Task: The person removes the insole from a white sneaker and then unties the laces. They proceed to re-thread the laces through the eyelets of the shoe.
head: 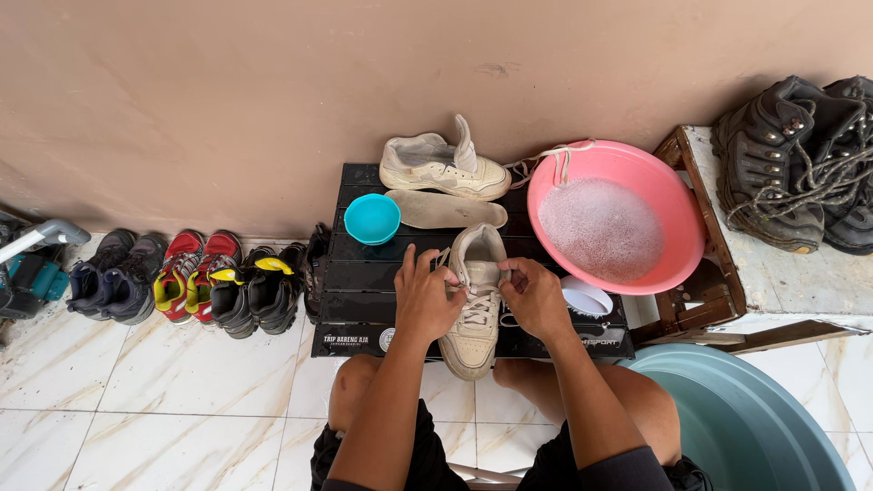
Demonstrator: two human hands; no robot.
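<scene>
A person sits low on a pale marbled tile floor (136,400), both bare hands at work on a worn cream lace-up sneaker (474,314) that lies toe toward the person on a black slatted folding table (359,282). The left hand (426,295) rests against the sneaker's left side, its fingers curled and pinching the laces near the tongue; the right hand (535,295) sits at the other side, fingers bent and gripping a lace end. Beyond the sneaker lie a loose beige insole (446,209), a small turquoise plastic bowl (372,218) and a second cream sneaker (441,165) resting on its side by the tan wall (273,91). A pink plastic basin of soapy foam (614,214) sits just right of the table, a small white cup (587,297) below it. Farther right, dark laced hiking boots (800,164) rest on a white ledge. A row of dark and red shoes (195,277) lines the wall at left, and a teal tub rim (746,418) shows at lower right.
</scene>
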